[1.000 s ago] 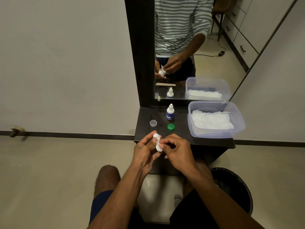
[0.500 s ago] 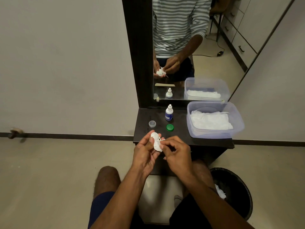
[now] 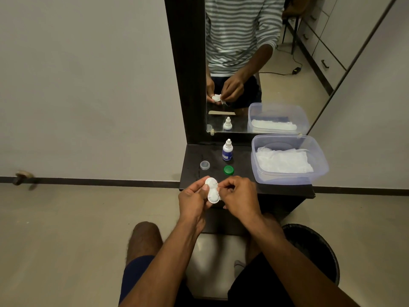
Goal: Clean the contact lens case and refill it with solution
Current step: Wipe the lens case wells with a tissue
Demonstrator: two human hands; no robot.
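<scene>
My left hand [image 3: 192,201] holds the white contact lens case [image 3: 212,190] just in front of the dark shelf [image 3: 193,156], with its two round halves facing me, one above the other. My right hand [image 3: 240,196] is pinched against the case's right side on a small scrap of white tissue, mostly hidden by the fingers. The solution bottle [image 3: 227,151], white with a blue label, stands upright at the back of the shelf. A green cap [image 3: 228,170] and a clear cap [image 3: 204,165] lie loose on the shelf, apart from the case.
A clear plastic tub [image 3: 287,180] holding white tissues [image 3: 283,161] fills the shelf's right end. A mirror [image 3: 287,52] rises behind the shelf. A black bin [image 3: 316,247] stands on the floor at lower right, beside my knee.
The case has turned in my left hand so both round halves now face up at me. My right hand's fingers have shifted to its right side; both hands stay in front of the shelf.
</scene>
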